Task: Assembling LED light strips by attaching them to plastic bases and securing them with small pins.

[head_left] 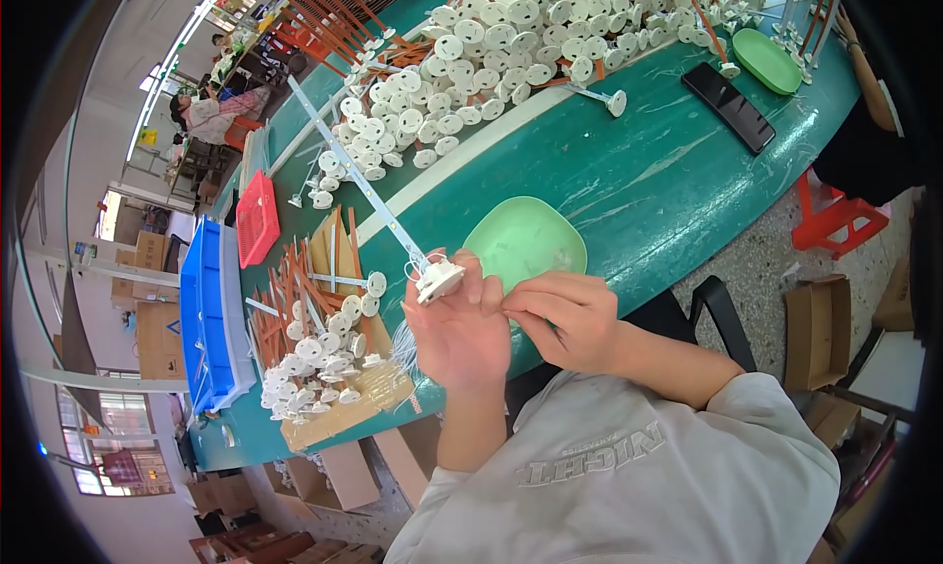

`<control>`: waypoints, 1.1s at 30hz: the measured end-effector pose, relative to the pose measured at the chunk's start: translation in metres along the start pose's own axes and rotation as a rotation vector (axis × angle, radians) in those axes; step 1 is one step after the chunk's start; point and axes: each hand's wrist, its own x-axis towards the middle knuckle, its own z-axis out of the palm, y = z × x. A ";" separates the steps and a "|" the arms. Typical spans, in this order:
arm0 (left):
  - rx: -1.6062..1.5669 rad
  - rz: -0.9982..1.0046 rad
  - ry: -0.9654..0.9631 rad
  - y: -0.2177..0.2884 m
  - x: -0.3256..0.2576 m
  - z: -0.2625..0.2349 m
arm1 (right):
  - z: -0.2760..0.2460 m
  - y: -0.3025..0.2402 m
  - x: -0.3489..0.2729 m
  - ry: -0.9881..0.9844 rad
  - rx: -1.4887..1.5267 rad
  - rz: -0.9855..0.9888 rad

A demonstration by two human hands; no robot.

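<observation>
Our left hand (454,330) closes its grip on the white cap (438,280) at the strip's (363,176) end; beside it, our right hand (568,320) pinches the thin wire. Hold the cap steady, wire taut, above the green plate (526,240).

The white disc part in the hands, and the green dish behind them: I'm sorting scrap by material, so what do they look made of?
The white disc part, gripped in the left hand, looks like moulded plastic: uniform matt white, crisp rims. The long strip attached to it could be thin metal or plastic; unclear. The green dish looks like smooth plastic or melamine: even pastel colour, soft sheen, rounded lip. The right hand pinches something too small to identify.
</observation>
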 end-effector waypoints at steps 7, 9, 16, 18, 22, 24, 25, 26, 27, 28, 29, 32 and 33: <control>-0.089 -0.008 0.107 -0.002 0.001 0.014 | 0.001 0.001 0.008 0.030 -0.049 -0.142; -0.080 -0.036 0.030 -0.001 0.005 0.016 | 0.004 0.000 0.008 0.039 -0.045 -0.142; -0.128 -0.024 0.178 -0.007 0.005 0.029 | -0.005 -0.001 0.025 0.185 -0.042 -0.174; 0.104 -0.002 0.250 -0.010 0.004 0.034 | -0.002 0.001 0.034 0.217 -0.061 -0.210; 0.166 -0.015 0.191 -0.015 0.004 0.032 | 0.000 0.003 0.045 0.246 -0.058 -0.279; 0.139 -0.036 0.150 -0.017 0.005 0.029 | -0.001 0.006 0.046 0.242 -0.061 -0.294; 0.141 -0.035 0.146 -0.018 0.006 0.029 | -0.001 0.008 0.046 0.235 -0.062 -0.307; 0.136 -0.039 0.144 -0.019 0.008 0.030 | -0.002 0.009 0.048 0.237 -0.062 -0.312; 0.132 -0.042 0.142 -0.019 0.007 0.030 | -0.003 0.009 0.048 0.231 -0.061 -0.302; 0.132 -0.034 0.137 -0.018 0.007 0.030 | -0.004 0.008 0.048 0.224 -0.060 -0.296; 0.174 -0.046 0.134 -0.017 0.007 0.030 | -0.004 0.006 0.049 0.223 -0.058 -0.309; 0.260 -0.029 0.127 -0.015 0.004 0.030 | -0.002 0.000 0.055 0.205 -0.099 -0.362; 0.300 -0.050 0.141 -0.019 0.005 0.026 | -0.003 0.004 0.053 0.179 -0.128 -0.321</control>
